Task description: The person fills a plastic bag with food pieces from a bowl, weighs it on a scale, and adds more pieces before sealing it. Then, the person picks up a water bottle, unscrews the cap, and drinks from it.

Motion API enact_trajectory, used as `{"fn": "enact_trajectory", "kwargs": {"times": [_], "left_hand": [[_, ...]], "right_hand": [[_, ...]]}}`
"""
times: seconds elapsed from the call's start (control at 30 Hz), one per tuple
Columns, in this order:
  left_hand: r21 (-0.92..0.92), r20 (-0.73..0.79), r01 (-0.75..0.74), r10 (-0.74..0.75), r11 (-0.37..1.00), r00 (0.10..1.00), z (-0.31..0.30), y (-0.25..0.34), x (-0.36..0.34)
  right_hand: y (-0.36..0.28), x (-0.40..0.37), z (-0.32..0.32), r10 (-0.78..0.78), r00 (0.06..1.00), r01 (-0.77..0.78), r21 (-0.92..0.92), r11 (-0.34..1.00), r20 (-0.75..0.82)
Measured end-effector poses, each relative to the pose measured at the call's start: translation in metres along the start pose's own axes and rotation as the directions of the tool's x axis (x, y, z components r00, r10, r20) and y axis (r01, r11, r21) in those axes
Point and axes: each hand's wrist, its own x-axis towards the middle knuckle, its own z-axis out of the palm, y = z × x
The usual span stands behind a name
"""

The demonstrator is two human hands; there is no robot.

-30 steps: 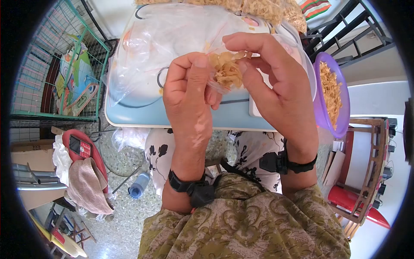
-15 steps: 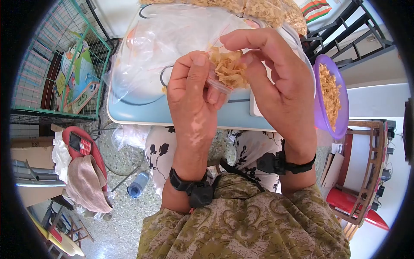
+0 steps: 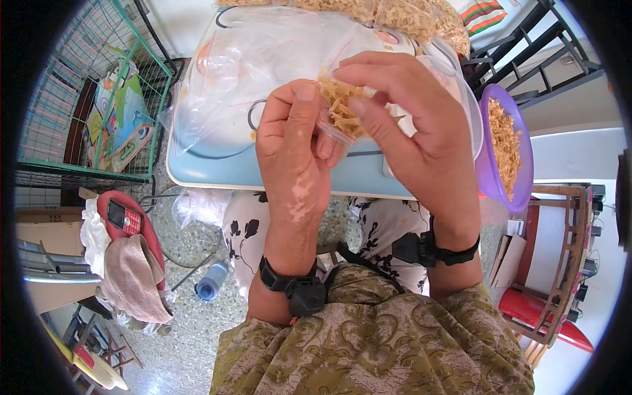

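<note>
My left hand (image 3: 295, 135) pinches the rim of a small clear zip-top bag (image 3: 342, 135) between its thumb and fingers, above the near part of the table. Pale yellow, curled dried strips (image 3: 341, 108) fill the bag's mouth. Over that mouth, my right hand (image 3: 421, 115) is curved with thumb and fingers apart, the thumb against the strips and the index fingertip just above them. The right hand partly hides the strips.
Clear plastic bags (image 3: 263, 56) cover much of the light blue table (image 3: 224, 174). Filled bags of strips (image 3: 401, 18) lie along its far edge. A purple basin (image 3: 523, 158) of strips stands at right. A green wire cage (image 3: 99, 112) and a red stool (image 3: 112, 204) with a phone (image 3: 124, 217) are left.
My right thumb has moved left and in over the strips, and the strips sit lower in the bag's mouth. My left hand keeps its hold on the bag.
</note>
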Motion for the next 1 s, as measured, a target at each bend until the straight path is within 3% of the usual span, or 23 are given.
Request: {"fn": "enact_trajectory", "kwargs": {"times": [0.03,0.27,0.47,0.53,0.67,0.73,0.77,0.83,1.0], "left_hand": [[0.002,0.003,0.006,-0.006,1.0,1.0,0.0,0.0,0.0],[0.047,-0.005,0.01,-0.01,0.999,1.0,0.002,0.002,-0.001],[0.084,-0.021,-0.001,0.003,0.996,1.0,0.003,0.001,-0.001],[0.067,-0.016,-0.021,0.022,0.998,1.0,0.003,0.001,-0.002],[0.055,-0.001,-0.024,0.024,0.998,1.0,0.001,0.0,-0.002],[0.059,-0.018,-0.022,0.023,0.998,1.0,0.001,0.0,-0.002],[0.059,-0.017,-0.022,0.023,0.998,1.0,0.003,0.001,-0.002],[0.084,-0.046,-0.009,0.013,0.996,0.999,0.006,0.002,-0.002],[0.074,-0.015,-0.024,0.025,0.997,1.0,0.003,0.003,-0.002]], "right_hand": [[0.0,0.001,0.001,-0.063,0.997,0.066,-0.067,0.996,0.042],[0.006,-0.001,0.005,-0.015,0.998,0.024,-0.16,0.987,0.057],[0.009,0.002,0.005,-0.068,0.993,0.085,-0.199,0.976,0.093],[0.01,0.003,0.002,-0.158,0.986,0.146,-0.205,0.968,-0.044],[0.024,-0.001,-0.008,-0.18,0.966,0.135,-0.237,0.962,-0.184],[0.016,-0.009,-0.011,0.231,0.961,-0.246,-0.09,0.965,-0.151],[0.015,-0.011,-0.01,0.23,0.961,-0.246,-0.09,0.965,-0.152],[0.015,-0.015,-0.007,0.376,0.922,-0.377,0.002,0.926,-0.096],[0.018,-0.016,-0.002,0.323,0.945,-0.323,0.006,0.946,-0.043]]}}
